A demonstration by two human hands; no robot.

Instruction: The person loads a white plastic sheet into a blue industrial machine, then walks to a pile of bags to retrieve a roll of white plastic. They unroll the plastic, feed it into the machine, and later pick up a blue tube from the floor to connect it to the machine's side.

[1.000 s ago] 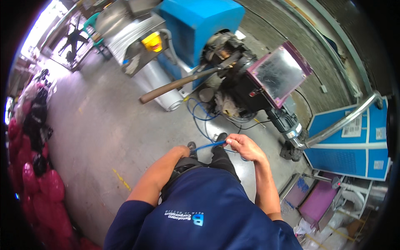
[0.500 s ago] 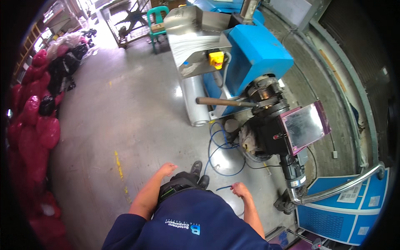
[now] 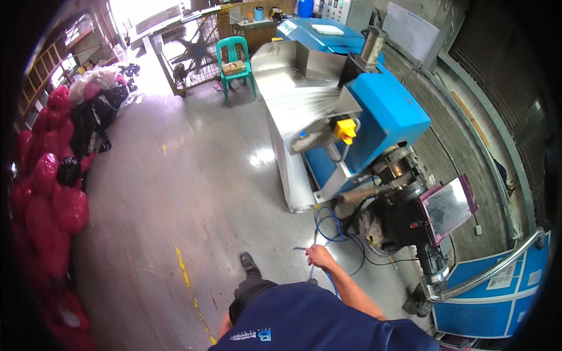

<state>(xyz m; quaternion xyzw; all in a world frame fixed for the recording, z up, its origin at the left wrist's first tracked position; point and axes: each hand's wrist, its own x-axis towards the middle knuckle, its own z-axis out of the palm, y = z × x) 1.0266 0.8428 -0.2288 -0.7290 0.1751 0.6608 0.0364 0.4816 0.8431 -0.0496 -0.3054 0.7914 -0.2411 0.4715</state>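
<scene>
Visibly gripped: blue hose (image 3: 300,248) in right hand (image 3: 319,255)

At the far left, red bags (image 3: 44,222) were piled along the floor, with black bags (image 3: 96,120) heaped among them. Next, a broken yellow line (image 3: 182,270) was seen on the floor. Only a bit of the left arm (image 3: 225,325) was shown near the lower edge; the left hand was hidden, so whether it was open or closed could not be told. Further back, a box (image 3: 234,68) was held up by a green chair (image 3: 230,42). By the closed fingers of the right hand the hose was gripped near its end, which was pointed leftward; more of it was looped on the floor beside the black machine (image 3: 398,219). At the far right, a blue cabinet (image 3: 477,319) was crossed by a metal pipe (image 3: 497,272).
</scene>
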